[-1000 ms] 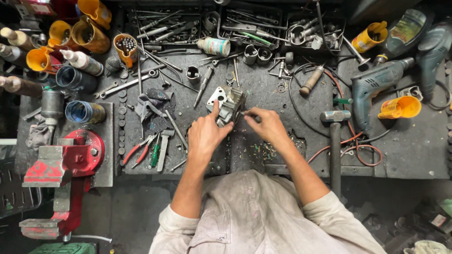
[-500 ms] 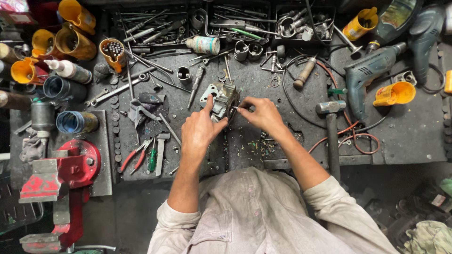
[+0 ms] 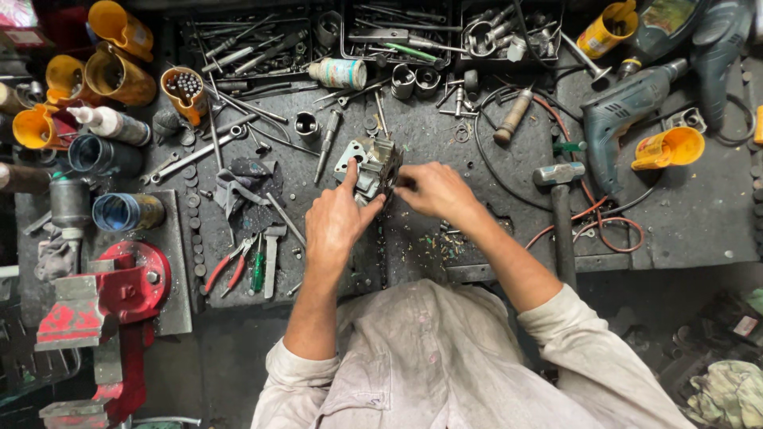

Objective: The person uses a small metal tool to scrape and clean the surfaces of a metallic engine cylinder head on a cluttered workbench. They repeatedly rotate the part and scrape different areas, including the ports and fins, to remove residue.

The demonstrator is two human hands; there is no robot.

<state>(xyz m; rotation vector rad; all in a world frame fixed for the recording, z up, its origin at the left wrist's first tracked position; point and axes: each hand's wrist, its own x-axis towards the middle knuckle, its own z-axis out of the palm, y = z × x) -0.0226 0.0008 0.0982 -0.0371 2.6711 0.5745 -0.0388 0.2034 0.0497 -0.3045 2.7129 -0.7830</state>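
Observation:
A small grey metal engine part, like a carburettor body, stands on the dark workbench in the middle of the head view. My left hand grips its near left side, with the index finger stretched up along it. My right hand presses against its right side, fingertips pinched at the part; whether they hold a small tool or screw I cannot tell.
Red bench vise at front left. Red-handled pliers and a green screwdriver lie left of my arm. A hammer and a green electric drill lie to the right. Yellow cups, sockets and wrenches crowd the back.
The view has shifted a little. Both hands stay on the metal part; my left index finger now points up along its side.

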